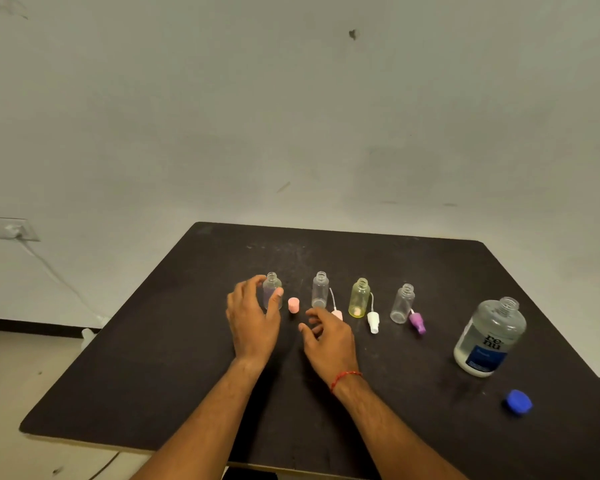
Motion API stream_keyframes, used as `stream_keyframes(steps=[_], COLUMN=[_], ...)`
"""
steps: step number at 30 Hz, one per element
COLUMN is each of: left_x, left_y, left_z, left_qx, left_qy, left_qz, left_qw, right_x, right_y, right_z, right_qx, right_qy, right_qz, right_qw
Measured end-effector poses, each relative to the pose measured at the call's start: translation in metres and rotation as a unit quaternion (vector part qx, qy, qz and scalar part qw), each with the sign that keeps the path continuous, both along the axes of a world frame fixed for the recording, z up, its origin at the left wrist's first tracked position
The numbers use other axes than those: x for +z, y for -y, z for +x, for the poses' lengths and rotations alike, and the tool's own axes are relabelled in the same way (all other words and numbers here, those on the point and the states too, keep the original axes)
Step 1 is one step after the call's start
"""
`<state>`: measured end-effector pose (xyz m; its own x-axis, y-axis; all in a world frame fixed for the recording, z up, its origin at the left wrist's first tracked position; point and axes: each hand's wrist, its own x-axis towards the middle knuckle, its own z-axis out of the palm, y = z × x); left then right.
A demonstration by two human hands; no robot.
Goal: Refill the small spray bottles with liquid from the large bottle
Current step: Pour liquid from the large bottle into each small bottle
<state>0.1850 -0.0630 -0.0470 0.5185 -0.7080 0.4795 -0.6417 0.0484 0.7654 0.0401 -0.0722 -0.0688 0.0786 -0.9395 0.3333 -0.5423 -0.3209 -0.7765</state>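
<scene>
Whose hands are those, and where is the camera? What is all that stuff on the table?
There is no machine. The camera sits on a person's head and looks down, so you see their own two hands. The left hand curls round the leftmost small bottle. The right hand holds nothing; it is near a pink spray top. On the black table three more small bottles stand open: a clear bottle, a yellow bottle and the rightmost small bottle. A pink cap, a white spray top and a purple spray top lie beside them. On the right stands the large bottle, open, with liquid inside. Its blue cap lies nearer the person.
</scene>
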Motion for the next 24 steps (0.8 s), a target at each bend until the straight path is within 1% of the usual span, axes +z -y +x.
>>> stream_keyframes(steps=[4,10,16,24], left_x=[-0.001,-0.005,-0.008,-0.011], left_y=[-0.010,-0.018,-0.021,-0.022], left_z=[-0.017,-0.047,-0.085,-0.135], left_qx=[-0.039,-0.095,-0.150,-0.203], left_qy=[0.005,-0.019,-0.060,-0.083], left_qz=[-0.031,-0.031,-0.028,-0.029], left_qw=[0.999,0.995,0.986,0.975], right_x=[0.000,0.005,0.007,0.013], right_y=[-0.004,-0.012,-0.020,-0.036], right_z=[-0.018,-0.057,-0.098,-0.149], right_qx=[-0.004,-0.031,-0.066,-0.103], right_qy=[0.030,0.066,0.080,0.100], right_qz=[-0.007,-0.007,0.000,-0.007], right_qw=[1.000,0.997,0.995,0.990])
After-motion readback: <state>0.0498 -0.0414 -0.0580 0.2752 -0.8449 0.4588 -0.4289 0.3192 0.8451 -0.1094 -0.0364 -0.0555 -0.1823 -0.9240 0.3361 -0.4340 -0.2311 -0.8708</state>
